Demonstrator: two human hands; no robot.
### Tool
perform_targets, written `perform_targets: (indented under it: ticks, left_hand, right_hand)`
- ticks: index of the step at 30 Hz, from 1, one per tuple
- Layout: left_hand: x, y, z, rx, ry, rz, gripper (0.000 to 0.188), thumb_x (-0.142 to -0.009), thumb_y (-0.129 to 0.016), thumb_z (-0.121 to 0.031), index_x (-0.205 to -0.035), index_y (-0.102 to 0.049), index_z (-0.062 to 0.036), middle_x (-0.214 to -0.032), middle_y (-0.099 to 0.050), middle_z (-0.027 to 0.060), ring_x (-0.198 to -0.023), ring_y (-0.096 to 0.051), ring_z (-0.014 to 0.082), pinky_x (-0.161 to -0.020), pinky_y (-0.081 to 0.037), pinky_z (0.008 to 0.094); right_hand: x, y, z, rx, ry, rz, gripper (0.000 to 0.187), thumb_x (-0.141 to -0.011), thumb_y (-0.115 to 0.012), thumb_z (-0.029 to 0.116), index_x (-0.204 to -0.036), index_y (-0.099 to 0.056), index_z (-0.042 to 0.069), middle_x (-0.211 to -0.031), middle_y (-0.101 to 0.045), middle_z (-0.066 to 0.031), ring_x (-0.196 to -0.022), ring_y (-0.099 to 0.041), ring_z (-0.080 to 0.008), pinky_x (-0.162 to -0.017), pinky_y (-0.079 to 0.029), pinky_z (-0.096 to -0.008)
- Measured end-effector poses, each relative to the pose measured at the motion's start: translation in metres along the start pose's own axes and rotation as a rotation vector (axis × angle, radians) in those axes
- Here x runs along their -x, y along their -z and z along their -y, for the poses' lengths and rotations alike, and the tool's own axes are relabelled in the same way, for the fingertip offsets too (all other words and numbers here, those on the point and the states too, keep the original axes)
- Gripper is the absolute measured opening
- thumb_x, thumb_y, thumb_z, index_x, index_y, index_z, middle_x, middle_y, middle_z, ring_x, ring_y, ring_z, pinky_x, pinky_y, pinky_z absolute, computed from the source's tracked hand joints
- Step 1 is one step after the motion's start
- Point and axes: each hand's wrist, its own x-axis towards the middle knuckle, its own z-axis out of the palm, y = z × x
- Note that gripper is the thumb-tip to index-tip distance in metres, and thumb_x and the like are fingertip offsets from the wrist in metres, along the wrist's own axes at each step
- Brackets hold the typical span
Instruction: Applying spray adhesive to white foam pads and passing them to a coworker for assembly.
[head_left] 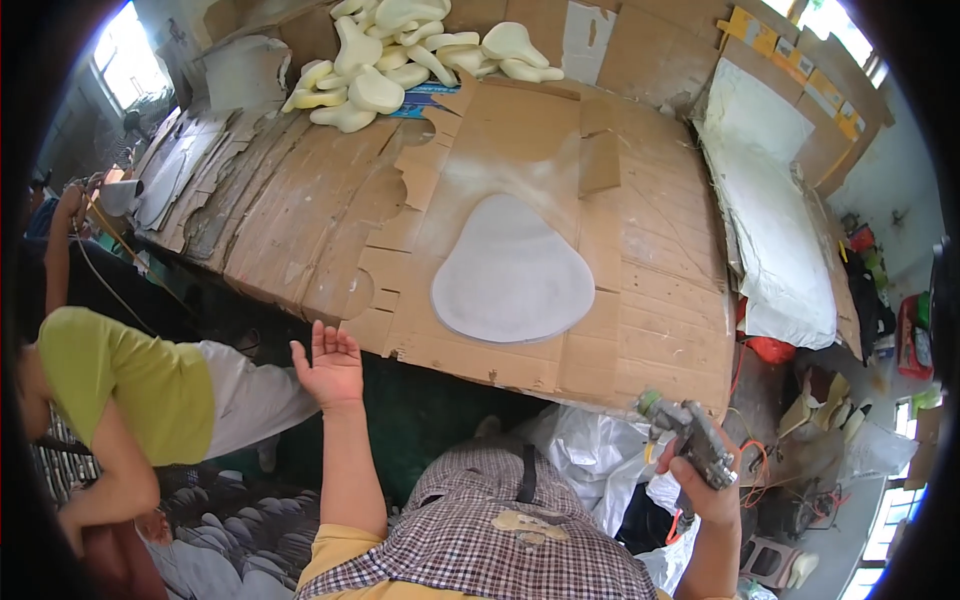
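My right hand (705, 485) grips a metal spray gun (692, 437) low at the right, below the table's near edge. My left hand (328, 367) is raised with its palm up and fingers spread, holding nothing, just in front of the cardboard-covered table (300, 215). A flat grey teardrop-shaped sheet (510, 272) lies on the cardboard in the middle of the table, beyond both hands.
A pile of pale yellow foam pads (400, 55) lies at the table's far end. White sheet material (775, 215) lies along the right side. Another person in a yellow-green shirt (125, 385) bends at the left. Plastic bags (595, 455) and clutter sit below.
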Motion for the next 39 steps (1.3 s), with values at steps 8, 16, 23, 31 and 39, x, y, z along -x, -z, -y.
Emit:
perform_targets:
  ticks: [8,16,23,31,39]
  left_hand:
    - [-0.016,0.040,0.036,-0.404,0.155,-0.155,0.022,-0.089,-0.061,-0.028,-0.100,-0.064,-0.0089,-0.081,-0.066,0.0047,-0.077,-0.064,0.0221,-0.071,-0.053,0.0349]
    - [-0.066,0.052,0.112,-1.179,0.231,-0.039,0.015,-0.083,-0.062,-0.015,-0.095,-0.064,-0.0065,-0.075,-0.061,0.0019,-0.071,-0.061,0.0150,-0.063,-0.050,0.0265]
    - [-0.091,0.050,0.156,-1.994,0.016,0.092,0.030,-0.081,-0.059,-0.019,-0.107,-0.065,-0.0073,-0.090,-0.069,0.0106,-0.086,-0.066,0.0270,-0.078,-0.051,0.0370]
    - [-0.092,0.036,0.174,-2.249,-0.029,0.055,0.044,-0.082,-0.065,-0.021,-0.124,-0.055,-0.0084,-0.115,-0.061,0.0175,-0.109,-0.057,0.0333,-0.092,-0.046,0.0437]
    - [-0.093,0.028,0.174,-2.303,-0.069,0.107,0.023,-0.083,-0.063,-0.016,-0.103,-0.062,-0.0057,-0.113,-0.059,0.0158,-0.108,-0.057,0.0334,-0.088,-0.047,0.0440]
  right_hand:
    - [0.008,0.019,0.005,0.111,-0.019,-0.282,0.054,-0.078,-0.072,0.010,-0.125,-0.051,-0.005,-0.082,-0.060,-0.0043,-0.070,-0.060,-0.0129,-0.066,-0.050,-0.0262]
    - [-0.003,0.018,0.011,0.084,0.028,-0.110,0.056,-0.077,-0.075,0.019,-0.122,-0.051,-0.006,-0.080,-0.061,-0.0063,-0.071,-0.060,-0.0147,-0.067,-0.049,-0.0287]
    - [0.016,0.040,0.009,0.384,-0.076,0.059,0.047,-0.074,-0.070,0.005,-0.118,-0.057,-0.004,-0.080,-0.063,-0.0046,-0.073,-0.059,-0.0117,-0.068,-0.047,-0.0257]
    - [-0.023,0.010,0.012,0.140,0.030,-0.148,0.044,-0.075,-0.069,0.003,-0.117,-0.058,-0.005,-0.086,-0.061,-0.0033,-0.078,-0.057,-0.0098,-0.070,-0.046,-0.0239]
    - [0.011,0.033,0.001,0.357,0.040,-0.040,0.047,-0.074,-0.069,0.002,-0.118,-0.056,-0.006,-0.084,-0.064,-0.0071,-0.073,-0.059,-0.0118,-0.067,-0.047,-0.0261]
